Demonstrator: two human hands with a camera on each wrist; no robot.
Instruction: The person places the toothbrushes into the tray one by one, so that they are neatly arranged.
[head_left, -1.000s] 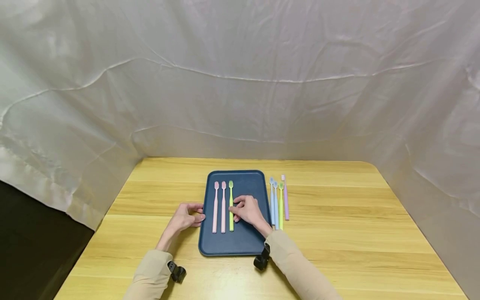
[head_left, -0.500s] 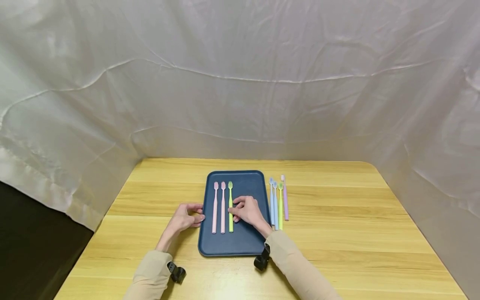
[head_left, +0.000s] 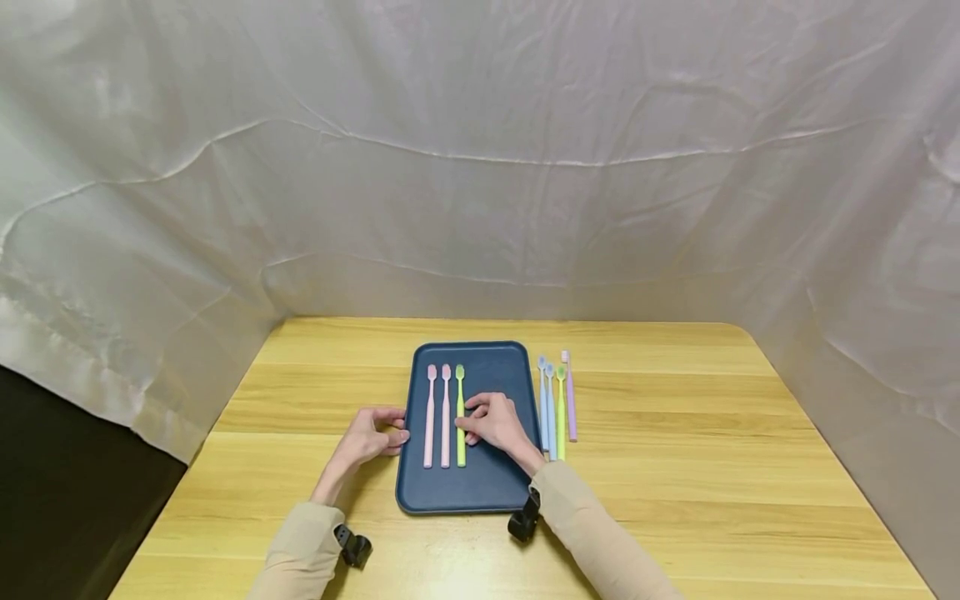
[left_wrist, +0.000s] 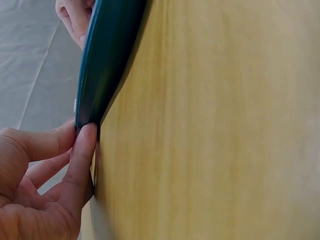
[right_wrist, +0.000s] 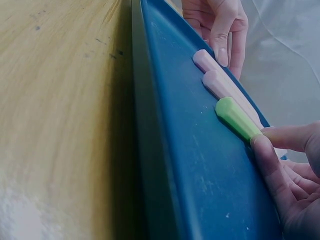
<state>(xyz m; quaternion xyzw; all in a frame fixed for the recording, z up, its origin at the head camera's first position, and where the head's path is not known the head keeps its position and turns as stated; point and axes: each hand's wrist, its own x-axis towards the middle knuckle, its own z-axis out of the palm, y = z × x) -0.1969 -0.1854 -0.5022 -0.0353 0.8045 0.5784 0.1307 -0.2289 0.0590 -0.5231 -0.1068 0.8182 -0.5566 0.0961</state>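
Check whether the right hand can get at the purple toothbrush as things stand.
Probably not straight away: the right hand pinches a green toothbrush on the tray. With that let go, likely yes: the purple toothbrush lies outermost on the table, right of the tray, nothing on top of it.

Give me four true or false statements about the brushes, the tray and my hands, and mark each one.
1. The right hand pinches a green brush. True.
2. Both hands hold brushes. False: the left hand grips the tray.
3. The purple brush lies furthest right of the brushes. True.
4. Every brush on the tray is pink. False: two pink brushes and that green brush lie there.
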